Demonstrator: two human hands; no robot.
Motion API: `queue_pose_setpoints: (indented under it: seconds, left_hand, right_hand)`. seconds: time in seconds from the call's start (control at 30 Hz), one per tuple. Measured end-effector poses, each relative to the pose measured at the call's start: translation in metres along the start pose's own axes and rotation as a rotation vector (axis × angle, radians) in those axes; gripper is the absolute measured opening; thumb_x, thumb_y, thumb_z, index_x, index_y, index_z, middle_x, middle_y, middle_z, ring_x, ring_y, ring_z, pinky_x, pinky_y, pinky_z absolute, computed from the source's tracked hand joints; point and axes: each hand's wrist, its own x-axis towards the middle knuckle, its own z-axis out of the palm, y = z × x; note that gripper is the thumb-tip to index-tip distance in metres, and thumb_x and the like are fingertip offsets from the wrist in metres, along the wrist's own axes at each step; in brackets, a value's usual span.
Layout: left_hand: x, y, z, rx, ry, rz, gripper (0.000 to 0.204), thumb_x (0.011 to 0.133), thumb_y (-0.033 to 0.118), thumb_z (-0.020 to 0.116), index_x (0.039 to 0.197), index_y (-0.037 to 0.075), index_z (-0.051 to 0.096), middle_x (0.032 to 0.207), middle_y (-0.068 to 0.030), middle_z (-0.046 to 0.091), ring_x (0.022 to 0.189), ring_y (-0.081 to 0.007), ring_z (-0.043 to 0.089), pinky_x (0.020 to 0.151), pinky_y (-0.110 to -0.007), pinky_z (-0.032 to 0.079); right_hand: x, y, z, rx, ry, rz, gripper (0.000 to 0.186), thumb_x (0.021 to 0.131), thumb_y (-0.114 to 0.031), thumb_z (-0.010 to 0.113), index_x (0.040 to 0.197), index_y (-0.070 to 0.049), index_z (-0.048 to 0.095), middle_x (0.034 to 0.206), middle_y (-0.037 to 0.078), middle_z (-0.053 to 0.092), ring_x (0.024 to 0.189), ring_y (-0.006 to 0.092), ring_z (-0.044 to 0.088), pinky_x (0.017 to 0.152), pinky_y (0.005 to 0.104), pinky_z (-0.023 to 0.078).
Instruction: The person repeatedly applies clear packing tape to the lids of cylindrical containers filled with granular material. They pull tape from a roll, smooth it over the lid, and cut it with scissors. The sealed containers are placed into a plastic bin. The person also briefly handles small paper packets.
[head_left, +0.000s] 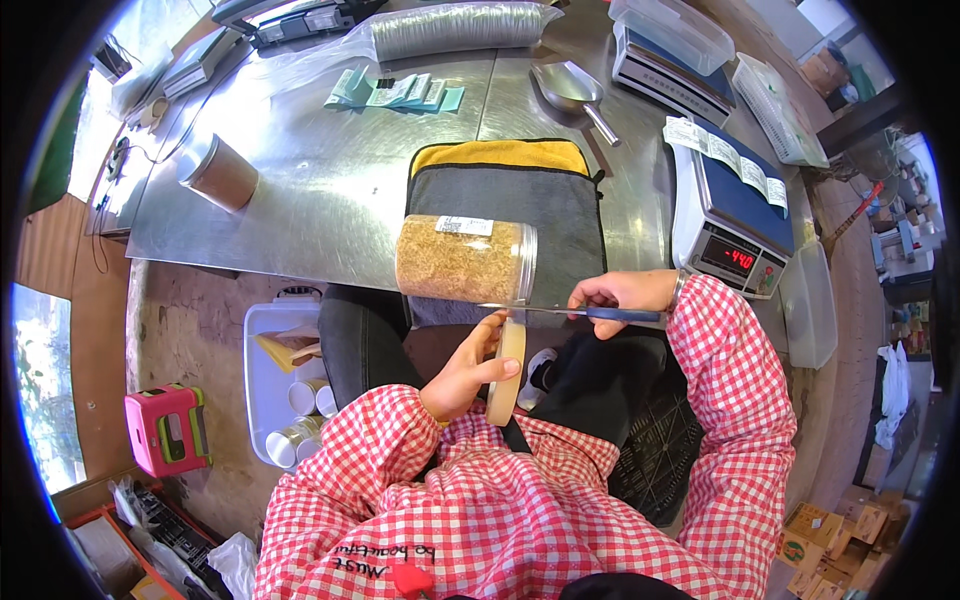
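My left hand (465,370) grips a pale roll of tape (506,390) below a clear jar (450,265), its thumb and fingers on the roll. The jar, filled with golden-brown flakes and carrying a white label, lies on its side on a grey and yellow towel (555,225). My right hand (625,292) holds scissors (630,314) with blue handles; their metal blades reach leftward to just above the roll, beside the jar's lid end. Whether the blades touch the tape is unclear.
The steel table (300,200) holds an upright jar (223,180), teal label strips (390,93), a metal scoop (570,90), a plastic-film roll (460,30) and a scale (725,252) with labels on it. A tub (260,390) and pink container (160,430) are on the floor.
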Motion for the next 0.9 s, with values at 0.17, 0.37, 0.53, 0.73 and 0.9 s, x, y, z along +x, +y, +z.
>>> queue_pose_setpoints:
  seconds: [0.17,0.37,0.53,0.73,0.9]
  left_hand:
    - [-0.001,0.0,-0.002,0.013,0.01,0.004,0.086,0.081,0.023,0.068,0.146,-0.004,0.019,0.129,-0.0141,0.047,0.116,-0.0204,0.047,0.101,-0.034,0.035]
    - [-0.006,0.011,-0.005,0.026,-0.075,-0.052,0.072,0.083,0.022,0.066,0.143,0.004,0.03,0.119,-0.0095,0.05,0.108,-0.0173,0.049,0.096,-0.033,0.038]
    - [-0.01,0.023,0.007,0.036,-0.137,-0.099,0.082,0.075,0.032,0.07,0.143,0.008,0.031,0.111,-0.0057,0.05,0.096,-0.0149,0.053,0.082,-0.028,0.044]
    - [-0.021,0.021,0.006,-0.083,-0.193,-0.087,0.082,0.074,0.03,0.07,0.142,0.007,0.032,0.123,-0.0064,0.048,0.11,-0.0165,0.049,0.094,-0.03,0.04]
    - [-0.015,0.017,0.004,-0.103,-0.195,-0.13,0.081,0.073,0.03,0.072,0.141,0.005,0.034,0.13,-0.0081,0.046,0.117,-0.0191,0.047,0.098,-0.031,0.037]
  right_hand:
    - [0.005,-0.014,0.001,0.038,-0.005,0.065,0.051,0.081,-0.041,0.074,0.112,-0.005,0.057,0.075,-0.002,0.058,0.058,0.004,0.05,0.05,0.0198,0.042]
    - [0.0,-0.031,0.011,0.036,0.049,0.141,0.041,0.08,-0.038,0.076,0.104,-0.009,0.061,0.066,-0.003,0.058,0.052,0.0031,0.05,0.043,0.0197,0.039]
    - [-0.008,-0.019,0.022,0.078,0.184,0.028,0.042,0.077,-0.033,0.079,0.107,-0.007,0.063,0.061,-0.001,0.058,0.047,0.0053,0.05,0.04,0.0211,0.038]
    - [-0.027,-0.004,0.038,0.013,0.587,-0.331,0.05,0.073,-0.023,0.082,0.117,-0.007,0.062,0.067,-0.001,0.059,0.059,0.0051,0.048,0.056,0.0231,0.04]
    - [-0.031,0.031,0.052,-0.305,1.298,-0.171,0.048,0.077,-0.019,0.072,0.122,-0.012,0.057,0.072,0.013,0.06,0.064,0.025,0.059,0.061,0.0361,0.047]
